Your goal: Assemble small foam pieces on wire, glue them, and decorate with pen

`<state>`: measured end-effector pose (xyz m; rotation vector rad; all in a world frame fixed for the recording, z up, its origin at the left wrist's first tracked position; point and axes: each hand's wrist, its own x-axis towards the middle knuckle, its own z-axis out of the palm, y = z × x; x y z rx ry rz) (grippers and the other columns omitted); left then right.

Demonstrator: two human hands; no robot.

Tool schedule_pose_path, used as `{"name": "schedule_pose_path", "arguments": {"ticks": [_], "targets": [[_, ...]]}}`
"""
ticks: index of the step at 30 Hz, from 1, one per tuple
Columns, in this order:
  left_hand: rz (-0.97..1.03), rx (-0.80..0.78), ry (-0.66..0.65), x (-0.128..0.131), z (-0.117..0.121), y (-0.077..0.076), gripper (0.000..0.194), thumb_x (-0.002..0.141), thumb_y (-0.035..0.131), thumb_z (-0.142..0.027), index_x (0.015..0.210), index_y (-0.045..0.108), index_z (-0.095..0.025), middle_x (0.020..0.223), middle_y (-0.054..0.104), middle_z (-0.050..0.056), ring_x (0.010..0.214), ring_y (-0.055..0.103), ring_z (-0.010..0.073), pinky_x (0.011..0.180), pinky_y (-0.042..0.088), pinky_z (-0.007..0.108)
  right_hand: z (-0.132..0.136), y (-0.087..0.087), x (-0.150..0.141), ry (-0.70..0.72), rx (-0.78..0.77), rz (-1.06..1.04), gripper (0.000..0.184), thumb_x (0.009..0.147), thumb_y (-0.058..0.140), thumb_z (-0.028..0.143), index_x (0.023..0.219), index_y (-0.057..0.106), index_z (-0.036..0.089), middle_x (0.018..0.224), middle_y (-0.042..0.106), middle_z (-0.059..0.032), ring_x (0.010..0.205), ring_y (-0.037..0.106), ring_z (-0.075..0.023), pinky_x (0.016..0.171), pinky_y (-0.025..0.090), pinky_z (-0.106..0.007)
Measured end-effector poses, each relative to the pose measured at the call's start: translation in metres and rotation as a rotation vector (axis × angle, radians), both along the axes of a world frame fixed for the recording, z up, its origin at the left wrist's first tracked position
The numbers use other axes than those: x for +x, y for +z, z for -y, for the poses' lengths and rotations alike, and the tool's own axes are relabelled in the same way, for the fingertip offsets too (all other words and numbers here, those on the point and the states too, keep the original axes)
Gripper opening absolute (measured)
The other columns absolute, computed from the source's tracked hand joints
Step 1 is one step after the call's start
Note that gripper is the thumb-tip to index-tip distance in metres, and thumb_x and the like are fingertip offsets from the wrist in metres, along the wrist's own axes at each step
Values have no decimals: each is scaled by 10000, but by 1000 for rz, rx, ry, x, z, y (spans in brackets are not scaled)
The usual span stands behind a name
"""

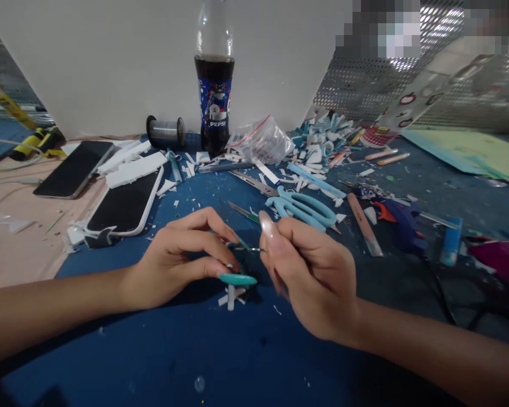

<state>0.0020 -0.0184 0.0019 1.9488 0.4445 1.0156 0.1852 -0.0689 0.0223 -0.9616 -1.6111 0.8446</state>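
Observation:
My left hand [189, 246] is closed, thumb against the fingers. A glossy teal oval [238, 279] sticks out at its thumb tip; I cannot tell whether it is a long nail or a held piece. Between thumb and fingers of my right hand [314, 271] is pinched a thin striped rod [250, 249], whose other end meets the left fingertips. What the left fingers grip there is hidden. White foam-like scraps [231, 298] lie below the hands. Just beyond the right thumb are a pointed blade with a green handle [245, 212] and light-blue scissors [303, 206].
Behind stand a Pepsi bottle [215, 107], a wire spool [165, 131], a clear plastic bag [263, 141] and a heap of cut scraps [322, 138]. Two phones [74, 168] lie left, one partly under white foam pieces [136, 169]. At right is a blue glue gun [405, 226] with a cable.

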Motion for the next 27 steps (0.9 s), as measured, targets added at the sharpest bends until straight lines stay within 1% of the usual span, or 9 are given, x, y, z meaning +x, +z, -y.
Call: {"name": "schedule_pose_path", "arguments": {"ticks": [2,4,8,11,14,17,21,25,27], "targets": [[3,-81,-45,1,-1,0,109,817,672,-257,754,707,-175,903,603,58,910,640,167,831,548,286,-2,-2,0,-45,0,-20,363,953,441,217,592,422,183,458,425,68,381,372,-30,381,314,-186],[19,-154,-46,1,-2,0,99,812,679,-230,734,701,-173,955,599,64,942,620,167,870,535,300,-5,-4,0,-56,0,-19,366,952,451,224,588,430,183,462,425,67,380,374,-31,373,306,-187],[108,-279,1,2,-4,-4,89,799,695,-207,715,700,-179,938,563,38,909,567,113,879,499,229,-11,-8,1,-45,-26,29,366,950,451,229,589,405,186,475,428,66,393,382,-32,375,305,-181],[148,-449,-106,3,-6,-6,112,809,688,-259,732,702,-179,921,557,25,839,566,91,788,507,200,-14,-10,3,-26,-29,112,359,948,455,226,595,407,181,483,426,64,411,382,-33,391,309,-176],[129,-567,-210,5,-9,-7,129,815,679,-293,751,710,-185,933,575,25,870,584,104,809,499,218,-16,-11,4,-24,14,190,359,944,459,226,593,408,176,492,405,63,423,363,-35,407,297,-185],[104,-574,-205,6,-12,-8,108,807,688,-282,745,711,-197,955,569,18,900,579,107,837,482,222,-17,-11,5,-28,52,241,357,945,456,228,595,408,174,504,394,61,435,352,-38,417,286,-192],[29,-471,-145,6,-13,-9,113,810,687,-248,713,700,-192,909,562,12,926,543,104,889,440,212,-16,-9,4,-11,59,234,347,947,441,217,606,393,176,516,369,64,439,348,-36,413,282,-184],[0,-491,-205,7,-11,-4,137,820,672,-219,691,684,-171,920,576,7,890,555,98,826,453,197,-15,-7,3,22,58,208,346,952,432,218,611,385,172,542,345,67,456,317,-32,414,267,-175],[-13,-536,-241,7,-9,0,142,815,675,-215,685,680,-160,831,594,-5,806,558,89,773,458,191,-14,-5,2,36,72,209,333,948,432,206,620,397,167,562,355,62,478,322,-34,427,268,-171]]}}
